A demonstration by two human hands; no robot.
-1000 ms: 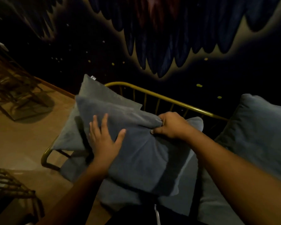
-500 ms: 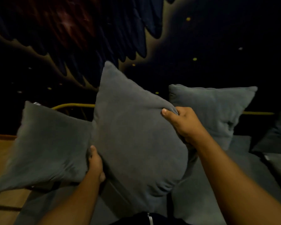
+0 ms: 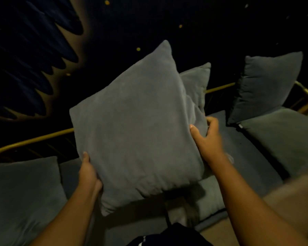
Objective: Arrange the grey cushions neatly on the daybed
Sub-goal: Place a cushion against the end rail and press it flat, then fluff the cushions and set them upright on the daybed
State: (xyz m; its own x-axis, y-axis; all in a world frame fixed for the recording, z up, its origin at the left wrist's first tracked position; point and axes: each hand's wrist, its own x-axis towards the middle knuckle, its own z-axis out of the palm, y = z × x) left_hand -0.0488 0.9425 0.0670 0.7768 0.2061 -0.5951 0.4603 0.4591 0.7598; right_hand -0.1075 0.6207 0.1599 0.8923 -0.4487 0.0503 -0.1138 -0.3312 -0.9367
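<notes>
Much of the scene is lost in dim light; the wall behind the daybed [image 3: 238, 139] is nearly black, with only a dark feathered mural [image 3: 34, 55] and a few yellow specks made out. The gold rail [image 3: 30, 139] is interrupted by the held cushion [image 3: 139, 128], and the cushion behind it [image 3: 196, 80] is shown only as a corner and an edge. The cushion at the lower left [image 3: 23, 197] is cut off by the frame edge; the lower right corner is filled by a blurred pale shape that cannot be identified; a dark garment is glimpsed at the bottom edge.

Compared with half a second ago, the held cushion has been swung rightward along the daybed; the cushion formerly touching its left side is now left well apart, low and to its left; two more cushions are now seen to its right, one propped upright against the rail [image 3: 267, 84] and one lying flat on the mattress [image 3: 281, 142].

The held cushion is raised clear of the mattress, tilted with one corner uppermost. Its lower left edge is gripped by the left hand [image 3: 88, 172], thumb laid on the front face and fingers hidden behind; its right edge is pinched by the right hand [image 3: 207, 139], thumb in front, fingers curled around the back.
</notes>
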